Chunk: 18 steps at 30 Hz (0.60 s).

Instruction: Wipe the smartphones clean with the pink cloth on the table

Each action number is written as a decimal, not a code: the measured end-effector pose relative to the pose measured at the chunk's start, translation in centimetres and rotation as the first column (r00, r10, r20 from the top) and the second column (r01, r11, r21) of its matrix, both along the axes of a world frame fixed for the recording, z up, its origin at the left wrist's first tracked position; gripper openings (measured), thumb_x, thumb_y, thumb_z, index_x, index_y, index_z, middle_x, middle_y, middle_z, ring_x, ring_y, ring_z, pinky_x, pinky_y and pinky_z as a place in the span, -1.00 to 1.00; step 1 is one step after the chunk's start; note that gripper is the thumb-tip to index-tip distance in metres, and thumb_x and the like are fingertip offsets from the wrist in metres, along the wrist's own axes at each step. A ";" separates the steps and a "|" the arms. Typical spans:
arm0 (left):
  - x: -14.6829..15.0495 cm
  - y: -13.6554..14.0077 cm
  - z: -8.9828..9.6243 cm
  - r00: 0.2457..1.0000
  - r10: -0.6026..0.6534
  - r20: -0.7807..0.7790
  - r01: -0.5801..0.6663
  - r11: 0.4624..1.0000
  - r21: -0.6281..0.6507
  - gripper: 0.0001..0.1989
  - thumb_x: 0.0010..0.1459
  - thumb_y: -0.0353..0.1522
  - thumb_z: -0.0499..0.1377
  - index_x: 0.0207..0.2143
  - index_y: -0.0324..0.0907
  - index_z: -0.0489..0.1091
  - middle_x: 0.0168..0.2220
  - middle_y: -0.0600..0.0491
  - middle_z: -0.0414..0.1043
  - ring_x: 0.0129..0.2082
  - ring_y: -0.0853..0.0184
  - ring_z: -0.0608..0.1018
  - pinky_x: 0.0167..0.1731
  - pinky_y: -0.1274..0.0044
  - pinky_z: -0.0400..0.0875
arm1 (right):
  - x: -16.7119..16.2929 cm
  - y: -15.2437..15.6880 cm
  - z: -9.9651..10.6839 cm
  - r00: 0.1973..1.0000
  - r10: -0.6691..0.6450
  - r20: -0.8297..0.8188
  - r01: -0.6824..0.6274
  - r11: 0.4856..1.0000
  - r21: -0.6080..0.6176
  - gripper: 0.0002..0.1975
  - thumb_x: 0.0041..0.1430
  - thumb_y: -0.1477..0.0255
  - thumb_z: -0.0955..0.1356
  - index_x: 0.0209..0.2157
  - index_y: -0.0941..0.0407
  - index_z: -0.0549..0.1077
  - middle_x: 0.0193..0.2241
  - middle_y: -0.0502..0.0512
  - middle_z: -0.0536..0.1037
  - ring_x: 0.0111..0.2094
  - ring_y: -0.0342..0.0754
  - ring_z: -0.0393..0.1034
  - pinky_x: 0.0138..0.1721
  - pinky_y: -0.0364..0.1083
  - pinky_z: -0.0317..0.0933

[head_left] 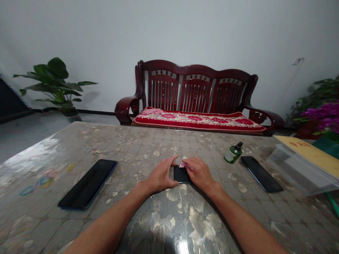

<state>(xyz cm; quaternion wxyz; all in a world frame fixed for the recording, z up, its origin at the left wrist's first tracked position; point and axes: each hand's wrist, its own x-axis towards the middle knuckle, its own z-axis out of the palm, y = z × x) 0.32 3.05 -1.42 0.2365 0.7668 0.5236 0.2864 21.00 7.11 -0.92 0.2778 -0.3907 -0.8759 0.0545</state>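
Note:
A dark smartphone (181, 175) lies on the table in front of me. My left hand (163, 174) grips it from the left, thumb at its near edge and fingers at its far edge. Pinched in my right hand (198, 173) is a small pink cloth (182, 164), pressed against the phone's upper right part. My right fingers cover much of the cloth and the phone's right side.
Larger black phones lie left (88, 184) and right (261, 173). A green bottle (233, 153) stands near a clear plastic box (291, 169). Coloured bands (39, 182) lie at the left. Beyond the table (143, 141) is a wooden bench (197, 88).

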 end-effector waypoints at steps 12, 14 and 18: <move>0.6 -0.3 0.4 1.000 0.014 -0.013 -0.014 1.000 -0.015 0.03 -0.23 -0.40 0.39 0.32 -0.22 0.06 0.06 -0.10 0.45 0.07 0.02 0.43 0.15 0.22 0.27 | -0.1 -1.0 0.6 0.993 0.119 0.024 -0.119 0.993 -0.004 -0.73 0.21 0.63 0.29 -0.18 0.06 0.55 -0.30 0.05 0.60 -0.24 -0.06 0.42 -0.12 -0.11 0.23; 0.6 -0.4 0.5 1.000 0.018 -0.026 -0.018 1.000 -0.011 0.02 -0.22 -0.40 0.38 0.32 -0.24 0.06 0.06 -0.11 0.45 0.08 0.02 0.43 0.15 0.23 0.27 | 0.1 -0.9 0.6 0.997 0.066 0.029 -0.066 0.998 0.004 -0.73 0.22 0.62 0.28 -0.17 0.06 0.54 -0.30 0.07 0.60 -0.23 -0.04 0.42 -0.11 -0.09 0.22; 0.8 -0.5 0.6 0.999 0.010 -0.044 -0.009 1.000 0.003 0.00 -0.21 -0.39 0.36 0.31 -0.21 0.07 0.05 -0.09 0.46 0.06 0.02 0.45 0.15 0.23 0.28 | 0.0 -1.4 0.8 0.986 0.164 0.035 -0.163 0.986 -0.030 -0.72 0.17 0.63 0.29 -0.21 0.04 0.55 -0.33 0.05 0.58 -0.25 -0.04 0.40 -0.16 -0.10 0.22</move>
